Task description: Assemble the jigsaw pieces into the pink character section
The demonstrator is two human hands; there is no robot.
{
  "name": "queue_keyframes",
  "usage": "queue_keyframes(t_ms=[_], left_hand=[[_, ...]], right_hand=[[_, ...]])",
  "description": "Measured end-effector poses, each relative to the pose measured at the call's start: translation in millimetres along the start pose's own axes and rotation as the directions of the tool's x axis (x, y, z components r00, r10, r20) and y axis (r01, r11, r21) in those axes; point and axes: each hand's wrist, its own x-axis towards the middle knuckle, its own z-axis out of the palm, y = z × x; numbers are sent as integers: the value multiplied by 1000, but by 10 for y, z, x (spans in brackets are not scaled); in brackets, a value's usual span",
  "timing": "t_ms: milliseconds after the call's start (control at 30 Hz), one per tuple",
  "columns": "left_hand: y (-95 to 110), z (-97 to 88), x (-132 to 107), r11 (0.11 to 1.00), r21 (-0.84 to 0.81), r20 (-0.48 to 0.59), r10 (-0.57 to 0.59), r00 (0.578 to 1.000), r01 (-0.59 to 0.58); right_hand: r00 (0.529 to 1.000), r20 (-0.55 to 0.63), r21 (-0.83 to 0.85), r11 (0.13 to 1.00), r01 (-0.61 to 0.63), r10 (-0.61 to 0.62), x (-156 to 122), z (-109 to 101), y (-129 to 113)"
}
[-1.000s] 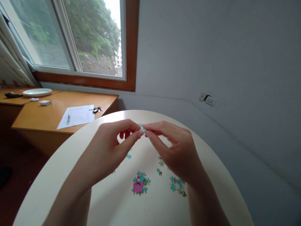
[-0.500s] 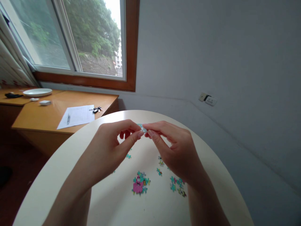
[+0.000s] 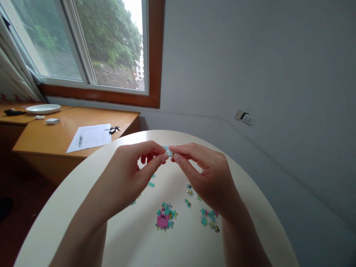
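Note:
Between the fingertips of both hands are small light-blue jigsaw puzzle pieces [image 3: 168,151], held up over the far part of the round white table [image 3: 133,237]. My left hand [image 3: 141,163] pinches them from the left with thumb and forefinger. From the right, my right hand [image 3: 201,167] grips with thumb and forefinger as well. How the pieces fit together is largely hidden by the fingers. Nearer to me lies a joined puzzle section [image 3: 166,217] with a pink figure on it. Loose puzzle pieces [image 3: 210,218] lie below my right hand.
More loose pieces [image 3: 188,202] lie mid-table, and a few [image 3: 151,184] sit beside my left hand. On the wooden desk [image 3: 63,137] at the left are a paper sheet [image 3: 90,138], a pen [image 3: 80,140], keys [image 3: 113,129] and a white plate [image 3: 43,108]. A wall socket [image 3: 248,119] is at the right.
My left fingertips have shifted very slightly left, and a bit more of the held pieces shows between the hands. The pieces on the table stay where they were.

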Motion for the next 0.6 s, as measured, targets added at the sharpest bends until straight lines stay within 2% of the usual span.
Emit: queue_keyframes(t_ms=[600], left_hand=[[-12, -2, 3, 1000, 17, 25, -2, 1000, 1]], right_hand=[[999, 31, -8, 1000, 13, -13, -5, -26, 19]])
